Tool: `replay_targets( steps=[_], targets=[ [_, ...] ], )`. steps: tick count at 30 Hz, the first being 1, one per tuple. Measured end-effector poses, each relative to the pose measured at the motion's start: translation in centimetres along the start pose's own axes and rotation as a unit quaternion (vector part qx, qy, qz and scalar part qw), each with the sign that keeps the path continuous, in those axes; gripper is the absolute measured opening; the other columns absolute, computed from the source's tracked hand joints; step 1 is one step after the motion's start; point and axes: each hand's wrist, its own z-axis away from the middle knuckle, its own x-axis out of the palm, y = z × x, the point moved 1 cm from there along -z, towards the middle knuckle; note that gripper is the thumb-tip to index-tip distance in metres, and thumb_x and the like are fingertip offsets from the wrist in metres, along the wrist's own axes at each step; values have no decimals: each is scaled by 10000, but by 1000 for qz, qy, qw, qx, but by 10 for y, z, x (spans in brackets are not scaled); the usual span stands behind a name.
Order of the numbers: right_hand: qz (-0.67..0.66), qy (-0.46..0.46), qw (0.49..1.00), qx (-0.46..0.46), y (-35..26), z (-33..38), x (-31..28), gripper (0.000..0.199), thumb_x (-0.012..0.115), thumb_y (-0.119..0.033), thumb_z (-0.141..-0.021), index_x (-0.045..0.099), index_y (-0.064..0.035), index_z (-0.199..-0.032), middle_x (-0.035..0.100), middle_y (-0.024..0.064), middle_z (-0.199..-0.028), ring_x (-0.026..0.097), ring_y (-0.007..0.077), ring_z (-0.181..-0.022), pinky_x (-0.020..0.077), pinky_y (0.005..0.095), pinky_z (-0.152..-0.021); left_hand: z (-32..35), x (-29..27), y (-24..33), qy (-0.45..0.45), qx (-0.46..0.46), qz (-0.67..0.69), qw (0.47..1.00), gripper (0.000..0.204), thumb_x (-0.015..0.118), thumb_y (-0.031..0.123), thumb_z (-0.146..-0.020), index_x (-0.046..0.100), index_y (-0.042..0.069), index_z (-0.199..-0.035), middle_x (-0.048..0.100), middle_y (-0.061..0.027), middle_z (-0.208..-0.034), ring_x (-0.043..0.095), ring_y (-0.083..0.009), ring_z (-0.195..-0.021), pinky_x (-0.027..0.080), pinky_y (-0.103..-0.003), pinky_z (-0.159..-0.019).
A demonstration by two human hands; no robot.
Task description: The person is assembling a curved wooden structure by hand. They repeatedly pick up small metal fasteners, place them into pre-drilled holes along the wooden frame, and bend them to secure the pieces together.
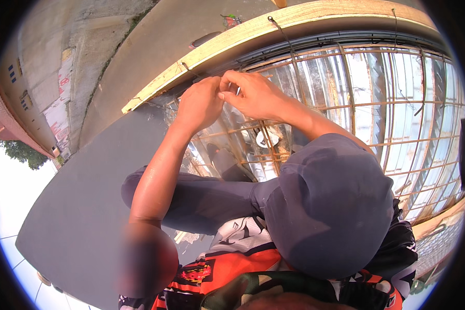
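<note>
My left hand (200, 103) and my right hand (256, 97) meet beside the inner face of a long wooden beam (227, 44). My right thumb and forefinger curl into a pinch against the left hand. The left fingers are bent and mostly turned away from view. Whatever lies between the fingertips is too small or hidden to make out. Just under and beyond the hands runs a grid of thin rusty reinforcing bars (352, 98) over shiny ribbed metal decking (367, 121). Dark wire ties (281, 32) loop over the beam at intervals.
My bent knees in dark trousers (330, 206) fill the lower middle. A smooth grey panel (93, 191) spreads to the left. Between my legs, a white round piece (267, 137) lies under the bars. Past the beam there is lower ground (160, 46), with a building (28, 98) at far left.
</note>
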Motion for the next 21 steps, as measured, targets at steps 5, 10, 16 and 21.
replay_targets(
  steps=[5, 10, 16, 21],
  targets=[
    [-291, 131, 948, -13, -15, 2, -41, 207, 778, -182, -1060, 710, -4, -1139, 761, 54, -1022, 692, 70, -767, 569, 258, -688, -12, -25, -9, 20, 9, 653, 757, 206, 681, 208, -1130, 682, 64, -1276, 708, -65, -1382, 676, -132, -1157, 546, -319, -964],
    [-215, 208, 945, -131, -47, 15, -66, 248, 753, -85, -1064, 755, 3, -1296, 779, 74, -1128, 750, 108, -1003, 615, 261, -849, -28, -35, 41, -5, 111, 766, 633, 256, 683, 249, -1126, 715, 100, -1331, 630, -52, -1557, 576, -194, -1394, 459, -413, -1143],
    [-131, 284, 916, -252, -77, 23, -78, 195, 755, -33, -1046, 802, 32, -1223, 785, 135, -1190, 768, 137, -993, 632, 270, -827, -26, -35, 96, 17, 172, 802, 572, 277, 694, 238, -1113, 729, 62, -1325, 576, -94, -1605, 579, -198, -1400, 435, -427, -1190],
    [-80, 302, 913, -261, -96, 36, -82, 166, 758, -30, -1042, 818, 25, -1187, 812, 141, -1122, 785, 173, -964, 633, 290, -816, -13, -39, 113, 88, 193, 766, 607, 310, 677, 234, -1103, 709, 22, -1326, 547, -166, -1642, 575, -241, -1428, 451, -506, -1191]
  ],
)
